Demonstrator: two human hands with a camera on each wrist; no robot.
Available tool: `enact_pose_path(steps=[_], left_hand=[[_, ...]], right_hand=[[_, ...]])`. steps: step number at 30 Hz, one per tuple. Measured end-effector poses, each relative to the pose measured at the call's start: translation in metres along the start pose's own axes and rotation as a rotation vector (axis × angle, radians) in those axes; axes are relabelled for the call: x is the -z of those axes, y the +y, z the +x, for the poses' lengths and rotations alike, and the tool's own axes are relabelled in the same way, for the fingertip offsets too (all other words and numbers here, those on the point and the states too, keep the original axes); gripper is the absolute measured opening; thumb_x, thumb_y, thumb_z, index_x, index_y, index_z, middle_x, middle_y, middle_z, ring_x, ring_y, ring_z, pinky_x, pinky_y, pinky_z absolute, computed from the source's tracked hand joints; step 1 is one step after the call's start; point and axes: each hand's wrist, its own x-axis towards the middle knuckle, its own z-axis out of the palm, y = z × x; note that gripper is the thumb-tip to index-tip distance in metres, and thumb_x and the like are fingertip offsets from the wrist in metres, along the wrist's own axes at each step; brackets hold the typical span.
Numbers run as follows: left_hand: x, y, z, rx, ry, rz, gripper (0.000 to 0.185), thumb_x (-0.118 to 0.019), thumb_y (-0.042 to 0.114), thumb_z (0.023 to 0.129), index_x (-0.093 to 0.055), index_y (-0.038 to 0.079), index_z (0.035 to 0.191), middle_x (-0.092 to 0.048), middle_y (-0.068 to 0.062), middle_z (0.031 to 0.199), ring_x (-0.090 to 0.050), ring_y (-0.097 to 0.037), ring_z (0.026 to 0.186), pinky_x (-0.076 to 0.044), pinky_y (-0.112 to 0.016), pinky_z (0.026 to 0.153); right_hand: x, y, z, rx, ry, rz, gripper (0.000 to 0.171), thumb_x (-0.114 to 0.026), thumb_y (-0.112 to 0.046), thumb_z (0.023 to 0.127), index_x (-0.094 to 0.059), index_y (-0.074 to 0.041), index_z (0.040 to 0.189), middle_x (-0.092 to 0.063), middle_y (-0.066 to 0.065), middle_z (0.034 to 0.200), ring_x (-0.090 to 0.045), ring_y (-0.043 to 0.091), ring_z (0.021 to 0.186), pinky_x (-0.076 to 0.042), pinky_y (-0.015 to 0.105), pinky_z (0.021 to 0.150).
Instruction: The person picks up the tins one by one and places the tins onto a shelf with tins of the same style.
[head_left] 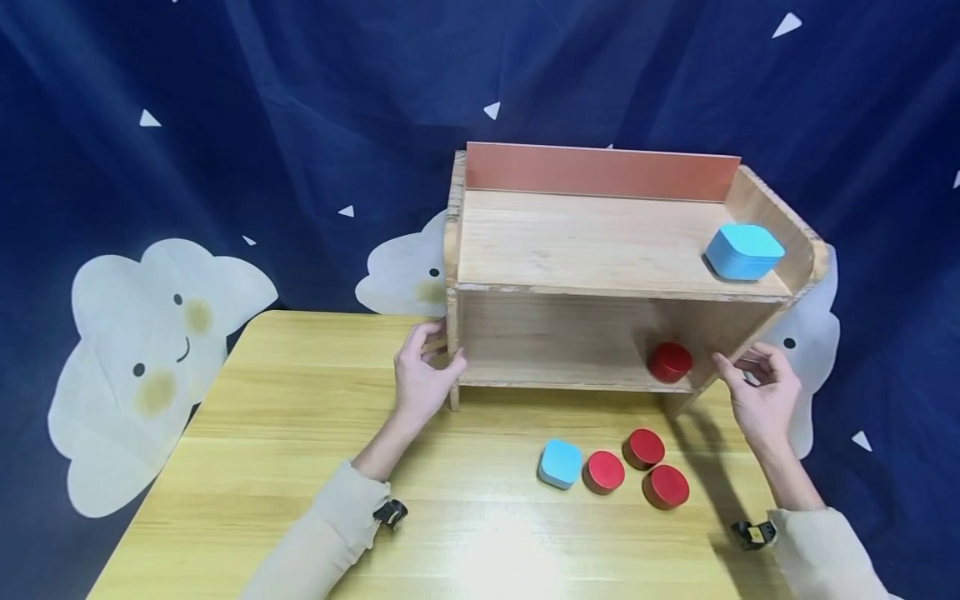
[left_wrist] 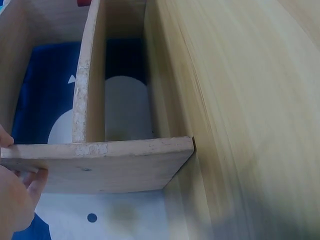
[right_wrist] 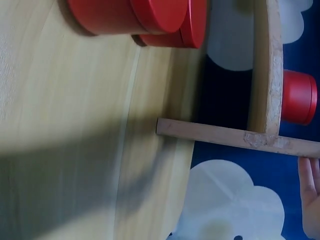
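A small two-tier wooden shelf [head_left: 555, 242] stands at the back of the table. My left hand [head_left: 426, 375] grips its left side panel [left_wrist: 125, 160], thumb at the front edge and fingers along the outer face. At the opposite end, my right hand [head_left: 765, 400] holds the right side panel [right_wrist: 210, 134], fingertips against its outside. On the upper tier, near the right end, sits a light blue tin [head_left: 744, 252]. A round red tin [head_left: 670, 362] rests on the lower tier, close to the right panel.
In front of the shelf, another blue tin [head_left: 560, 463] and three red tins, one of them [head_left: 603, 472] beside it, lie on the wooden table [head_left: 300, 400]. Behind hangs a dark blue curtain [head_left: 337, 100] with clouds and white triangles.
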Motion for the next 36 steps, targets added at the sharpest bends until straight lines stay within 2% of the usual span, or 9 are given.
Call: enact_pose_path(steps=[7,13,18,22,26,31,36], left_hand=[[0.015,-0.004,0.003,0.014,0.007,0.001,0.037,-0.074,-0.012,0.077,-0.065,-0.009,0.114,-0.07,-0.023,0.123,-0.069,-0.035,0.105,-0.064,-0.026,0.091],[0.027,-0.008,0.005,0.025,0.016,-0.001,0.039,-0.073,-0.012,0.078,-0.066,-0.008,0.116,-0.07,-0.022,0.117,-0.068,-0.022,0.102,-0.063,-0.024,0.09],[0.038,-0.009,0.007,0.029,0.031,-0.004,0.037,-0.072,-0.013,0.078,-0.065,-0.009,0.113,-0.069,-0.022,0.117,-0.067,-0.011,0.099,-0.064,-0.022,0.088],[0.045,-0.01,0.008,0.034,0.048,0.014,0.037,-0.072,-0.014,0.077,-0.064,-0.01,0.113,-0.069,-0.022,0.114,-0.067,-0.011,0.097,-0.063,-0.02,0.087],[0.052,-0.01,0.009,0.049,0.064,0.021,0.039,-0.071,-0.014,0.077,-0.064,-0.011,0.115,-0.068,-0.022,0.112,-0.067,-0.015,0.097,-0.062,-0.017,0.086],[0.061,-0.012,0.011,0.057,0.075,0.022,0.038,-0.07,-0.014,0.077,-0.063,-0.011,0.115,-0.068,-0.02,0.113,-0.067,-0.01,0.095,-0.061,-0.016,0.085],[0.07,-0.015,0.013,0.065,0.086,0.024,0.039,-0.07,-0.015,0.078,-0.063,-0.012,0.116,-0.067,-0.01,0.11,-0.066,-0.008,0.096,-0.061,-0.014,0.085]], right_hand=[[-0.011,0.0,-0.001,0.056,-0.063,0.104,0.028,-0.072,0.025,0.078,-0.065,0.013,0.103,-0.075,-0.012,0.084,-0.071,-0.002,0.074,-0.056,0.008,0.063],[-0.021,-0.003,-0.005,0.018,-0.094,0.141,0.028,-0.072,0.025,0.078,-0.066,0.007,0.099,-0.075,-0.01,0.082,-0.071,-0.001,0.073,-0.056,0.009,0.059],[-0.03,-0.007,-0.009,0.02,-0.121,0.092,0.027,-0.074,0.022,0.08,-0.064,0.009,0.102,-0.074,-0.012,0.083,-0.07,-0.002,0.073,-0.056,0.009,0.06],[-0.036,-0.009,-0.012,0.047,-0.14,0.046,0.028,-0.075,0.021,0.08,-0.061,0.013,0.103,-0.073,-0.015,0.084,-0.069,-0.003,0.073,-0.055,0.009,0.063],[-0.041,-0.009,-0.015,0.038,-0.167,0.095,0.027,-0.074,0.022,0.08,-0.058,0.016,0.101,-0.072,-0.012,0.085,-0.069,-0.001,0.074,-0.055,0.009,0.061],[-0.048,-0.01,-0.016,0.009,-0.198,0.131,0.025,-0.073,0.022,0.081,-0.059,0.014,0.099,-0.069,-0.008,0.087,-0.069,0.001,0.075,-0.056,0.01,0.058],[-0.055,-0.01,-0.018,0.027,-0.224,0.116,0.027,-0.074,0.022,0.081,-0.057,0.017,0.101,-0.068,-0.008,0.092,-0.069,0.0,0.076,-0.057,0.01,0.06]])
